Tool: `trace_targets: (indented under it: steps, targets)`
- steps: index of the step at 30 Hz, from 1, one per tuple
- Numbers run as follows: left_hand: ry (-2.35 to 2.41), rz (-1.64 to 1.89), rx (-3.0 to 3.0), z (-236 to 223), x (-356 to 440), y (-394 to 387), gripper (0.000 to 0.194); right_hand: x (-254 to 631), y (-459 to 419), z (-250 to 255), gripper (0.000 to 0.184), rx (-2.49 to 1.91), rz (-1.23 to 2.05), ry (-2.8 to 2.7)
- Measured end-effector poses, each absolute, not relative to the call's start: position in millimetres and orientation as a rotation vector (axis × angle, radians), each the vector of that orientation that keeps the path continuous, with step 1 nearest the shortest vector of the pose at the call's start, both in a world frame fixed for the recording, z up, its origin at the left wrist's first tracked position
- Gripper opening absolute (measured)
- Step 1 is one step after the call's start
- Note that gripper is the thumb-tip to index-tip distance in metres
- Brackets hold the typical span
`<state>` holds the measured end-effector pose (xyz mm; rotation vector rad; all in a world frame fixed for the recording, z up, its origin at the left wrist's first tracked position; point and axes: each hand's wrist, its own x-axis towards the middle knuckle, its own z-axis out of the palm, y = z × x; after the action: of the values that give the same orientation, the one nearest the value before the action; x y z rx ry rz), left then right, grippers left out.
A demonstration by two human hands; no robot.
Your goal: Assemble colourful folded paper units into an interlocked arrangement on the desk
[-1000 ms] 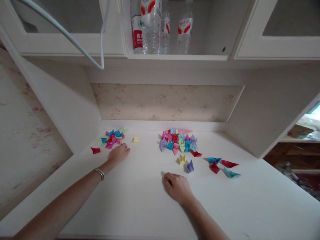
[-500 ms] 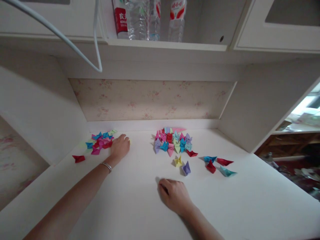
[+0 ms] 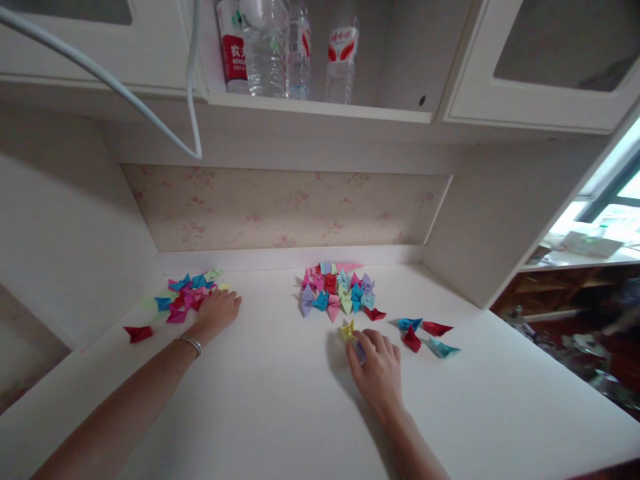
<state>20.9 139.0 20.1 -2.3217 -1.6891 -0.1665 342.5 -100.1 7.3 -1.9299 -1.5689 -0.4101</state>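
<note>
My right hand (image 3: pixel 377 367) is over the white tabletop, its thumb and fingers closed around a small purple origami piece (image 3: pixel 361 351), mostly covered by the fingers. Just beyond the fingertips sits a yellow origami piece (image 3: pixel 347 329). My left hand (image 3: pixel 218 313), a bracelet on its wrist, lies loosely beside a pile of pink, red and blue origami pieces (image 3: pixel 187 297); its fingers point away to the right, nothing visible in them. A yellow paper piece (image 3: pixel 225 287) shows just behind that hand. One red folded piece (image 3: pixel 138 334) lies apart at the left.
Rows of colourful origami pieces (image 3: pixel 331 283) stand near the back panel. Several blue, red and teal pieces (image 3: pixel 441 348) lie to the right. Overhead, plastic bottles (image 3: pixel 343 60) stand in an open cabinet, and a white cable (image 3: pixel 125 90) hangs at upper left.
My right hand has gone forward from the bare tabletop and closed on the purple origami piece. My left hand has shifted slightly left; the view has tilted and moved a little.
</note>
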Motion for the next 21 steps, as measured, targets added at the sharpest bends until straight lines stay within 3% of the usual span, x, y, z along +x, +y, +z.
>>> trace_targets:
  steps: [3, 8, 14, 21]
  targets:
    - [-1.736, -0.260, -2.264, 20, 5, 125, 0.040, 355, -95, 5, 0.041, -2.104, -0.410, -1.481]
    - [-1.598, -0.759, -2.559, 14, 14, 61, 0.035, 352, -82, -2, 0.050, -2.193, -0.289, -1.620]
    - [-2.112, -1.339, -2.945, 8, 36, -23, 0.036, 340, -78, 1, 0.032, -2.175, -0.276, -1.798]
    - [-2.358, -1.618, -2.974, 17, 35, -49, 0.034, 285, -76, 13, 0.032, -2.048, -0.177, -1.899]
